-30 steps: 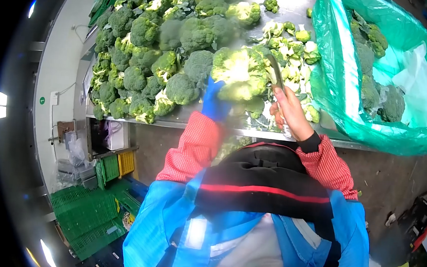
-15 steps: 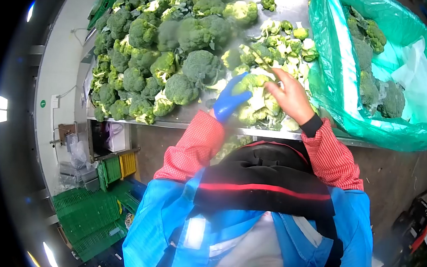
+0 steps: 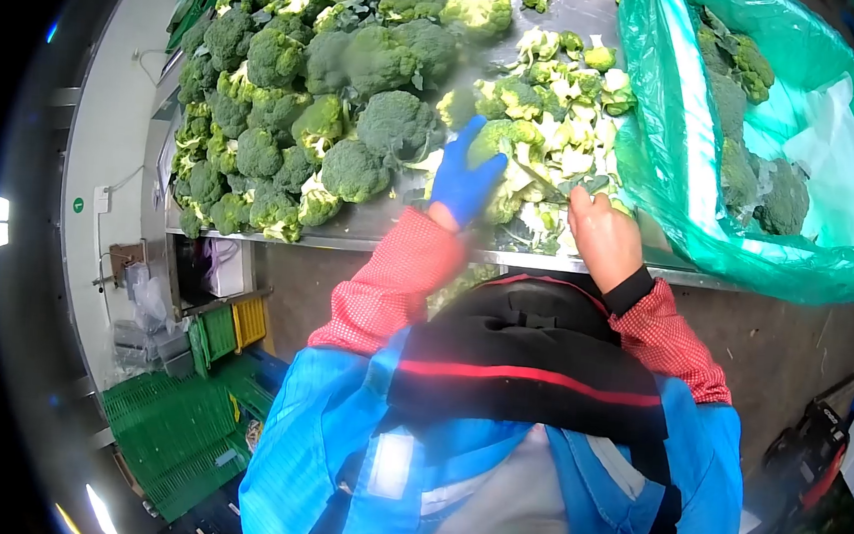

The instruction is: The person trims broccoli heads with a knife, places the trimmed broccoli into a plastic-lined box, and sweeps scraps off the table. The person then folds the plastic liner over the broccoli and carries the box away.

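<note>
My left hand, in a blue glove, grips a pale green broccoli head between thumb and fingers at the table's front. My right hand, bare, is closed round the handle of a knife. The thin blade points up and left to the broccoli's stalk side; whether it touches is hard to tell. Cut broccoli florets lie loose around and beyond both hands. To the left of my gloved hand, whole broccoli heads are heaped.
A green plastic liner at the right lines a container with several broccoli heads inside. The metal table's front edge runs before my body. Green crates are at the lower left, with a yellow crate above them.
My right hand has moved down and right, away from the broccoli top, and the knife blade now lies lower beside the stalk. My left hand stays on the broccoli.
</note>
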The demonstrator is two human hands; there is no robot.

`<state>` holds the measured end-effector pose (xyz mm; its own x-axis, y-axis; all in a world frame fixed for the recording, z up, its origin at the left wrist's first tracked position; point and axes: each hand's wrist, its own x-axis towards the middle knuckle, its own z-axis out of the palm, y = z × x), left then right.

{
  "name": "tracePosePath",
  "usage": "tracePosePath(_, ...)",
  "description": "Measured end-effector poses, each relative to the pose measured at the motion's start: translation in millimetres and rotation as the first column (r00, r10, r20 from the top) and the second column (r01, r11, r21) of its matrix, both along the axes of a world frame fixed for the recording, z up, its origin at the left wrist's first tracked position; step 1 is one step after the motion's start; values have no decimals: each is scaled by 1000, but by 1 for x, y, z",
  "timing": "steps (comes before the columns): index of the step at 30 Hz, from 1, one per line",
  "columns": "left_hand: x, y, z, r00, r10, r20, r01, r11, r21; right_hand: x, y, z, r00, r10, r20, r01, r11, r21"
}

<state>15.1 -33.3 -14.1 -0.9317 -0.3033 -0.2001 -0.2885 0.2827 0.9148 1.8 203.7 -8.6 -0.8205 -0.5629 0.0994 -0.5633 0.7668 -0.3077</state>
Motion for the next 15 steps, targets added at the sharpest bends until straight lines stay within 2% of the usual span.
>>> tracePosePath(2, 0, 3, 0, 999, -2, -35, 0, 997, -76, -5, 1, 0, 994, 14, 113, 0, 993, -122)
tracePosePath(3, 1, 5, 2, 999, -5, -50, -1, 994, -113, -7, 1, 0, 915, 6, 402, 92, 970, -225)
tracePosePath(4, 3, 6, 2, 997, -13, -73, 2, 990, -143, -8, 2, 1, 755, 35, 654, 209, 934, -291)
tracePosePath(5, 3, 7, 3, 995, -21, -100, 3, 985, -173, -13, 2, 1, 533, 99, 840, 335, 887, -317)
tracePosePath(6, 5, 7, 3, 992, -27, -125, 1, 979, -205, -15, 3, 1, 269, 190, 944, 458, 837, -299)
tracePosePath(7, 9, 6, 3, 990, -38, -133, 9, 978, -210, -18, 8, -6, 61, 289, 955, 583, 767, -269)
tracePosePath(9, 11, 2, 2, 986, -55, -159, 19, 976, -219, -17, 15, -4, 105, 293, 950, 647, 706, -289)
tracePosePath(11, 15, -1, 1, 990, 15, -141, -9, 999, 42, -12, 16, 6, 153, 322, 934, 703, 629, -332)
tracePosePath(12, 17, -5, 4, 989, 54, -136, -31, 986, 166, -10, 11, 10, 209, 327, 922, 739, 564, -368)
tracePosePath(13, 17, -2, 21, 989, 101, -105, -60, 941, 334, -8, 8, 12, 291, 306, 906, 720, 554, -418)
tracePosePath(14, 16, -9, 23, 989, 119, -93, -77, 928, 364, -8, 5, 11, 371, 291, 882, 693, 545, -471)
tracePosePath(15, 16, -20, 30, 984, 118, -134, -70, 947, 315, -8, 2, 8, 425, 246, 871, 658, 576, -484)
